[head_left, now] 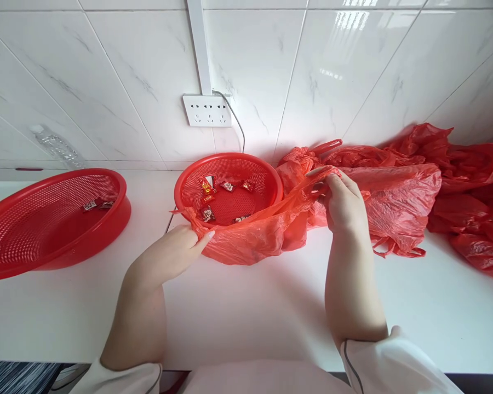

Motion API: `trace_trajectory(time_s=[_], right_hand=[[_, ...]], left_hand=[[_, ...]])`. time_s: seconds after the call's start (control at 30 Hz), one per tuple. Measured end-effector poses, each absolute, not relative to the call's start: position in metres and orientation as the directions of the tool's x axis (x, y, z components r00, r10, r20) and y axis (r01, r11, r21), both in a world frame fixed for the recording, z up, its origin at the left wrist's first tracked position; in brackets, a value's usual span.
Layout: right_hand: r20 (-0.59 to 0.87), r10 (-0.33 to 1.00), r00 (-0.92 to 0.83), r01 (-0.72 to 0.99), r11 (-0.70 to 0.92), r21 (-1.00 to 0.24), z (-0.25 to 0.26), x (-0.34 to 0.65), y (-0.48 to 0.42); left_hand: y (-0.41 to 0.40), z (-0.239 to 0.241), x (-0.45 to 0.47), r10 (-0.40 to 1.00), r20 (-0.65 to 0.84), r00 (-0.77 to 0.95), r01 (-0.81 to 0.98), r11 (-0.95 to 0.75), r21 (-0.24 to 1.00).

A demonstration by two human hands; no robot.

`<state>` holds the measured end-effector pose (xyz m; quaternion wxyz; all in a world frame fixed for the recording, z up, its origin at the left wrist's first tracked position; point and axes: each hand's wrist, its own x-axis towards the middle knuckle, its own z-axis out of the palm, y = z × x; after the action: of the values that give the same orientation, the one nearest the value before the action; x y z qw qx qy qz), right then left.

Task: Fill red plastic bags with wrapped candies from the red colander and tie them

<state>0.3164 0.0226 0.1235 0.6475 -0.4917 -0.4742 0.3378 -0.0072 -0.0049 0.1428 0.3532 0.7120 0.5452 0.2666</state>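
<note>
A thin red plastic bag (pixel 250 241) is stretched between my two hands, in front of a round red mesh basket (pixel 230 157). My left hand (pixel 176 251) pinches the bag's left end at the basket's near left rim. Farther right, my right hand (pixel 343 200) grips the other end, beside the basket's right side. Several small wrapped candies (pixel 227 186) lie on the basket's bottom. The bag covers part of the near rim, and its contents, if any, cannot be made out.
On the left stands a larger red mesh basket (pixel 69 260) with a few wrapped candies (pixel 91 204) inside. Filled red plastic bags (pixel 398 191) crowd the right side along the tiled wall. A socket strip (pixel 207 110) with a cable is on the wall behind the middle basket.
</note>
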Motion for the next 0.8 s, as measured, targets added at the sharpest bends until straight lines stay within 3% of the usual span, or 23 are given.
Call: trace_trajectory(time_s=[0.07, 0.13, 0.23, 0.33, 0.4, 0.5, 0.57, 0.63, 0.73, 0.8], right_hand=[[0.287, 0.895, 0.342, 0.049, 0.288, -0.956, 0.122, 0.316, 0.023], [0.301, 0.886, 0.352, 0.071, 0.296, -0.953, 0.118, 0.317, 0.024], [0.339, 0.863, 0.373, 0.105, 0.324, -0.940, 0.113, 0.318, 0.027], [0.354, 0.867, 0.349, 0.078, 0.350, -0.934, 0.114, 0.314, 0.028], [0.315, 0.910, 0.269, -0.009, 0.329, -0.944, 0.118, 0.308, 0.026], [0.252, 0.964, 0.078, -0.107, 0.260, -0.960, 0.124, 0.292, 0.020], [0.264, 0.964, -0.015, -0.116, 0.261, -0.958, 0.126, 0.282, 0.017], [0.295, 0.953, -0.071, -0.129, 0.284, -0.950, 0.125, 0.274, 0.015], [0.300, 0.940, -0.163, -0.132, 0.280, -0.951, 0.126, 0.269, 0.013], [0.286, 0.938, -0.198, -0.070, 0.277, -0.958, 0.128, 0.270, 0.010]], left_hand=[[-0.007, 0.150, -0.003, 0.950, 0.036, 0.309, 0.607, -0.226, 0.762], [-0.008, 0.157, 0.003, 0.939, 0.176, 0.297, 0.564, -0.321, 0.761], [-0.002, 0.161, 0.011, 0.934, 0.296, 0.201, 0.306, -0.347, 0.887], [0.010, 0.154, 0.017, 0.975, 0.134, 0.175, -0.140, -0.110, 0.984], [0.017, 0.146, 0.023, 0.988, 0.013, 0.151, -0.380, 0.046, 0.924], [0.022, 0.136, 0.033, 0.964, -0.144, 0.222, -0.523, 0.242, 0.817], [0.022, 0.132, 0.039, 0.916, -0.213, 0.340, -0.489, 0.366, 0.792], [0.020, 0.131, 0.040, 0.881, -0.226, 0.417, -0.351, 0.385, 0.853], [0.014, 0.133, 0.034, 0.890, -0.153, 0.429, 0.037, 0.152, 0.988], [0.010, 0.135, 0.027, 0.902, -0.109, 0.418, 0.319, -0.034, 0.947]])
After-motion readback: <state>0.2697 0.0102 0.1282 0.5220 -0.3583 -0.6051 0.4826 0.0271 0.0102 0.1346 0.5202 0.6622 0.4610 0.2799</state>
